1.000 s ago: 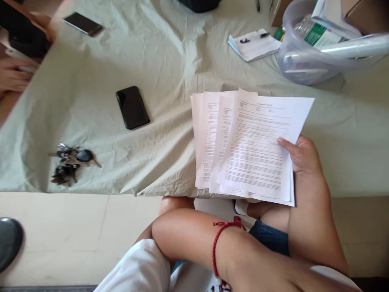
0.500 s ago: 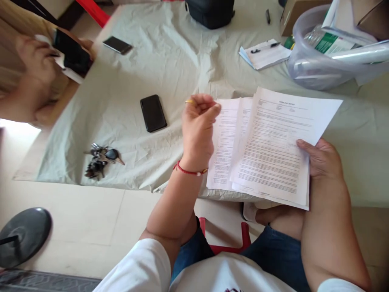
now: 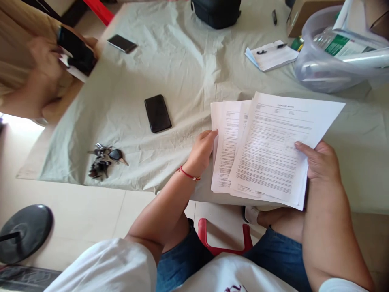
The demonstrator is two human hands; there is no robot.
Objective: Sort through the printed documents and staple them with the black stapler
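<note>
Printed sheets are fanned out in front of me, held over the table's near edge. My left hand, with a red bracelet at the wrist, pinches their left edge, thumb on top. Gripping the right edge is my right hand, its thumb lying on the front sheet and its fingers hidden behind. Left of the papers lies a black phone. A bunch of keys rests near the table's front edge.
A second phone, a black case, a notepad with a pen and a filled plastic basket stand farther back on the cloth-covered table. At left, another person's hand is near a dark device.
My left hand has come down from its raised pinch near the papers' top left and taken hold of their left edge. My right hand keeps its grip.
</note>
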